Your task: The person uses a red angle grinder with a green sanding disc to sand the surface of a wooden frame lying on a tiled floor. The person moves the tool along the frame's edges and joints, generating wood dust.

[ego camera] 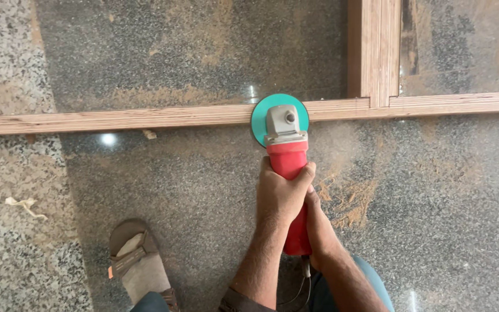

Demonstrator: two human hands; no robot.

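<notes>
The floor (pixel 192 190) is polished speckled granite, dark grey through the middle of the view and paler, coarser-grained in a band down the left side, with small bright glints of light reflected in it. Fine tan sawdust (pixel 350 199) lies over much of the stone, thickest in a patch just right of the hands and in a drift along the far side of the wood. A long wooden strip (pixel 116 118) with visible plywood layers lies flat across the floor from edge to edge, and a second wooden piece (pixel 375 49) meets it at a right angle and runs away toward the top of the view. The person holds a red angle grinder (pixel 289 159) with a grey metal head, its teal-green disc (pixel 261 118) resting on the long strip just left of that joint. The left hand (pixel 281 193) is wrapped tightly around the front of the red body, and the right hand (pixel 319 222) is closed around the rear of the handle, where a cable leaves the tool. The person's foot in a brown sandal (pixel 137 257) stands on the floor to the lower left. A small pale scrap (pixel 25 205) lies on the lighter stone at the left, and a wood chip (pixel 149 134) sits just beside the strip.
</notes>
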